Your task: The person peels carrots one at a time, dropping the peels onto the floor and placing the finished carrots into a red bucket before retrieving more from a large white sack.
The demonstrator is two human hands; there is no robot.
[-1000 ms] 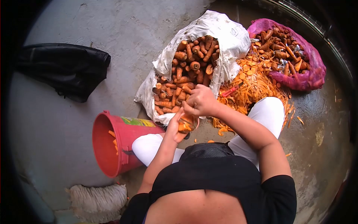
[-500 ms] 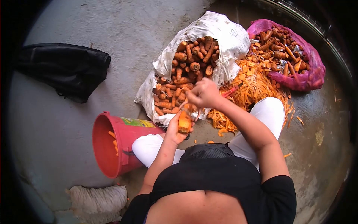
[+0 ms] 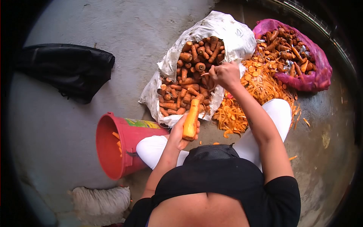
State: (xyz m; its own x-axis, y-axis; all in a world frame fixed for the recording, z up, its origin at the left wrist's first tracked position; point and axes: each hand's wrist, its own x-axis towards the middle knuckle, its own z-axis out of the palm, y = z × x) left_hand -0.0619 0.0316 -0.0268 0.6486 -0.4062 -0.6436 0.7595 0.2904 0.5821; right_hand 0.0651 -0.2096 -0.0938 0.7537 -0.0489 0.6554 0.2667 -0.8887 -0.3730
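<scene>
My left hand (image 3: pixel 180 132) grips a bright, peeled-looking carrot (image 3: pixel 191 118) by its lower end, the carrot pointing up toward the white sack (image 3: pixel 223 32). My right hand (image 3: pixel 225 74) is raised over the sack's opening, fingers closed on a small peeler whose shape is hard to make out, with a thin orange strip hanging off it. The white sack lies open and holds many dirty unpeeled carrots (image 3: pixel 191 77). My hands are well apart from each other.
A red bucket (image 3: pixel 113 145) with a few carrot pieces stands at my left knee. A heap of orange peelings (image 3: pixel 261 85) lies right of the sack, beside a pink mesh bag of carrots (image 3: pixel 291 53). A black bag (image 3: pixel 66 70) and a mop head (image 3: pixel 100 198) lie left.
My right hand has drawn away from the carrot, up and to the right over the sack. The carrot in my left hand now shows at full length.
</scene>
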